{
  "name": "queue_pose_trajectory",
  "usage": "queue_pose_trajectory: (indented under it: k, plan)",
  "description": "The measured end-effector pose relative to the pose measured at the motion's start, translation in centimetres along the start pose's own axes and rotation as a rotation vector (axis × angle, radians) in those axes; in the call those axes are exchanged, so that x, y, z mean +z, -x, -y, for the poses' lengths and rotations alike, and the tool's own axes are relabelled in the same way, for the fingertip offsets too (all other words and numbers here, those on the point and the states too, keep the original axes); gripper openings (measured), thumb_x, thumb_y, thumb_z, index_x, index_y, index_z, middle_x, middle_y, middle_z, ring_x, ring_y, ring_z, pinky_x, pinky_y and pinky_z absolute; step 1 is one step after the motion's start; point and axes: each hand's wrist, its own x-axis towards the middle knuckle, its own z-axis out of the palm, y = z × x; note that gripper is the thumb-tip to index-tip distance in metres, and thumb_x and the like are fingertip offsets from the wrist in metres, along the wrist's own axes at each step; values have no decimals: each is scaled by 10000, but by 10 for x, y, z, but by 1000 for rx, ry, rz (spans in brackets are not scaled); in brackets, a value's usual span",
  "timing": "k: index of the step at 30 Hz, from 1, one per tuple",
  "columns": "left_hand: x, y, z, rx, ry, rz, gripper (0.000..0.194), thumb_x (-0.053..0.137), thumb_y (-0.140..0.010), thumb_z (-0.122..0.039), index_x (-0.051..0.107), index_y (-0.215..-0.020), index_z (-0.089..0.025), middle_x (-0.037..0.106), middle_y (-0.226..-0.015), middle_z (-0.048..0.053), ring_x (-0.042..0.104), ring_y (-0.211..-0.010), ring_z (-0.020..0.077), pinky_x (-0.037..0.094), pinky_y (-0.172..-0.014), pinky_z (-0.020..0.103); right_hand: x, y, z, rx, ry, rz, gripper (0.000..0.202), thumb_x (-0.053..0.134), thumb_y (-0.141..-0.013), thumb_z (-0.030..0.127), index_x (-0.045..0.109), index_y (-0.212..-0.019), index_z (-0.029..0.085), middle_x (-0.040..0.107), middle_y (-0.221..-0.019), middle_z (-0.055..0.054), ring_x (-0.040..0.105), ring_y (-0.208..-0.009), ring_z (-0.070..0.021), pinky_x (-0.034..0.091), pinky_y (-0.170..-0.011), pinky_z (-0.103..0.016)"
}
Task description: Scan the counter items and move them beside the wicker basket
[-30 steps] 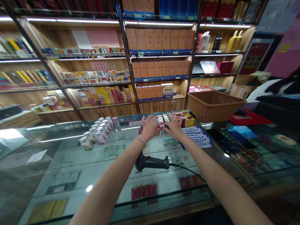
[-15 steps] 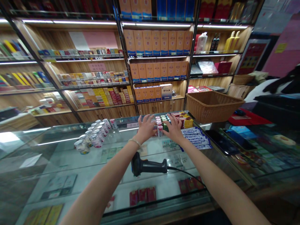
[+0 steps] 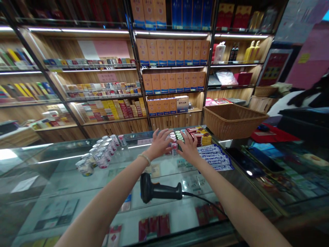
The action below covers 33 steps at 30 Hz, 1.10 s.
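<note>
On the glass counter [image 3: 97, 185], my left hand [image 3: 160, 143] has its fingers spread at the left side of a small group of pink-and-white containers [image 3: 174, 148]. My right hand [image 3: 189, 145] reaches in from the other side, fingers apart, beside the same containers and some green-topped ones [image 3: 179, 136]. Whether the fingertips touch them is unclear. Blue-and-white sticks [image 3: 216, 157] lie just right of my right hand, with yellow and brown packs [image 3: 204, 136] behind them. A black handheld scanner [image 3: 161, 190] lies nearer me, between my forearms.
Rows of clear-lidded containers [image 3: 102, 151] stand on the left of the counter. A wicker basket [image 3: 233, 125] stands at the right, behind two dark phones [image 3: 244, 163]. Stocked shelves [image 3: 169, 116] line the wall. A person's white sleeve [image 3: 285, 103] shows at far right.
The view has shifted slightly, so the shelves sit a little lower. Both hands stay around the small containers, with little change in their spread fingers.
</note>
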Motion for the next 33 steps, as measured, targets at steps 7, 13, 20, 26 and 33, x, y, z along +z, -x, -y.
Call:
queue_pose_trajectory:
  k: [7, 13, 20, 26, 33]
  plan:
    - [1, 2, -2, 32, -1, 36, 308, 746, -825, -376, 689, -1110, -277, 526, -1557, 82, 424, -1445, 321, 98, -1270, 609, 3, 1, 1, 1, -2, 35, 371, 805, -805, 322, 665, -1142, 256, 424, -1598, -145, 225, -1544, -326, 101, -1223, -592]
    - [4, 2, -4, -1, -2, 89, 334, 725, -838, -369, 680, -1154, -272, 516, -1565, 91, 397, -1475, 324, 112, -1277, 594, 3, 1, 1, 12, 21, 63, 356, 774, -832, 338, 667, -1164, 268, 411, -1610, -137, 238, -1539, -336, 118, -1220, -602]
    - [10, -2, -2, -23, 2, 92, 338, 675, -870, -386, 670, -1189, -274, 511, -1569, 86, 395, -1474, 316, 122, -1276, 591, 9, 0, 0, 41, 37, 58, 342, 749, -851, 323, 660, -1177, 274, 401, -1625, -128, 233, -1544, -330, 125, -1219, -609]
    - [10, -2, 0, -5, 1, 88, 248, 676, -868, -382, 684, -1083, -258, 517, -1562, 89, 399, -1469, 316, 127, -1274, 584, 11, 1, 1, 47, 20, 70, 352, 742, -849, 303, 656, -1189, 285, 402, -1625, -117, 243, -1537, -325, 90, -1226, -610]
    - [11, -2, 2, -16, 13, 83, 304, 679, -871, -398, 673, -1140, -256, 514, -1565, 98, 395, -1471, 317, 112, -1277, 579, 8, 1, 1, 54, 9, 75, 327, 740, -856, 301, 668, -1174, 280, 450, -1590, -125, 272, -1524, -331, 110, -1216, -605]
